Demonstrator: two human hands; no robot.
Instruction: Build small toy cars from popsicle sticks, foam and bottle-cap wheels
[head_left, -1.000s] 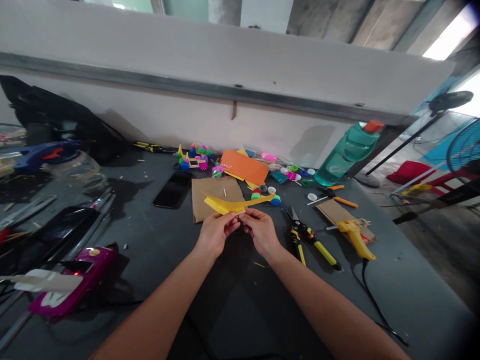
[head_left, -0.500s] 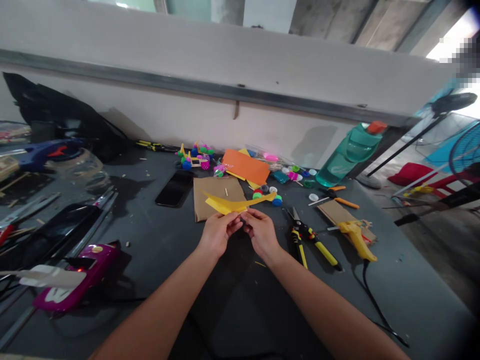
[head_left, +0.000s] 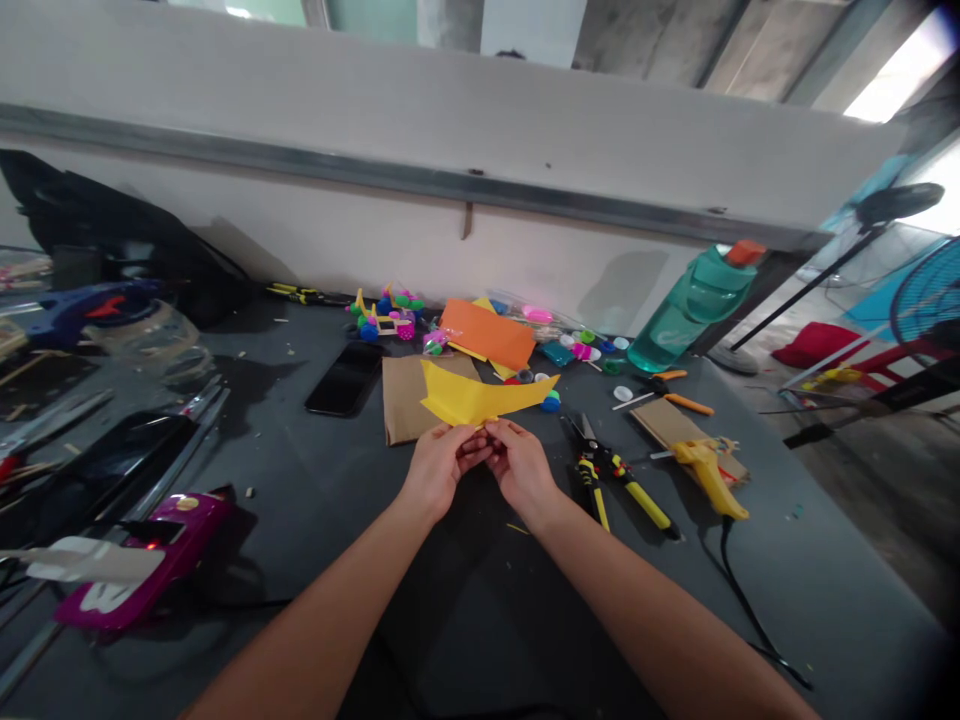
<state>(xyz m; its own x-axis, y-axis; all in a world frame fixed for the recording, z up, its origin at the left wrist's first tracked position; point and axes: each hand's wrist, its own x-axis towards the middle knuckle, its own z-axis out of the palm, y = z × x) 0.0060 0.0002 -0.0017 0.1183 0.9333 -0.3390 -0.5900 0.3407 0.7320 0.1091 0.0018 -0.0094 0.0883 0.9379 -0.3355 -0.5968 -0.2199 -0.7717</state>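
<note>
A piece of yellow paper (head_left: 480,398), creased and with a pointed right end, is held up by its near edge above the table. My left hand (head_left: 442,465) pinches that edge between thumb and fingers. Close beside it, my right hand (head_left: 519,460) is closed on the same edge, the fingertips of both hands nearly touching. Behind the paper lies a square of brown cardboard (head_left: 401,395), partly covered by it. The fingers hide the lowest part of the paper.
Yellow-handled snips (head_left: 615,470) and a yellow glue gun (head_left: 709,470) on cardboard lie right. A phone (head_left: 345,380), orange paper (head_left: 487,333) and colourful small parts lie behind. A green bottle (head_left: 686,310) stands back right; a purple power strip (head_left: 150,560) lies left.
The yellow paper has tilted up, so more of its broad face shows now. Both hands keep their pinch in nearly the same place. The view has shifted slightly.
</note>
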